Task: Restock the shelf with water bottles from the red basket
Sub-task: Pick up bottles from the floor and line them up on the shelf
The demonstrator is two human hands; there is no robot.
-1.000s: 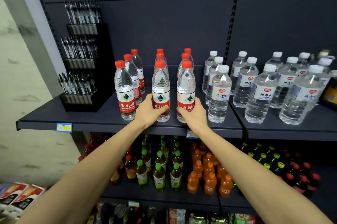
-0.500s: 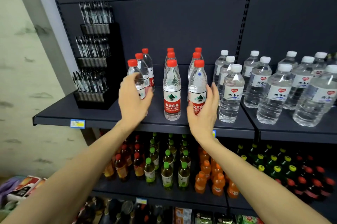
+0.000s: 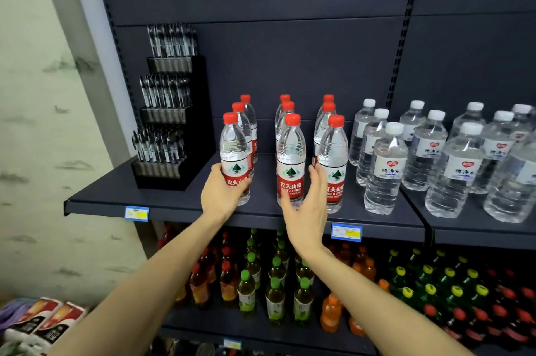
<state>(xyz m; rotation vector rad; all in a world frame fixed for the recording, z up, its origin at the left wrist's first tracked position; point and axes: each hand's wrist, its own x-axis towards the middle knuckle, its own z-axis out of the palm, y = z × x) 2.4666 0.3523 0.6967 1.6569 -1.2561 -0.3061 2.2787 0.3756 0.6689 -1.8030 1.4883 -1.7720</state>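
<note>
Three rows of red-capped water bottles stand on the dark shelf [image 3: 174,205]. My left hand [image 3: 222,193] grips the lower half of the front bottle of the left row [image 3: 233,152], which stands upright near the shelf edge. My right hand [image 3: 307,210] is held with fingers spread between the front bottle of the middle row [image 3: 291,152] and the front bottle of the right row [image 3: 333,158], close to both; whether it touches them I cannot tell. The red basket is out of view.
White-capped water bottles [image 3: 385,167] fill the shelf to the right. A black tiered pen display [image 3: 165,129] stands at the shelf's left. Below are green-capped, orange and dark drink bottles [image 3: 275,294]. Packaged goods [image 3: 43,321] lie at bottom left.
My left hand moved from the middle front bottle to the left row's front bottle and closed on it. My right hand let go of the right front bottle and opened. The view shifted left.
</note>
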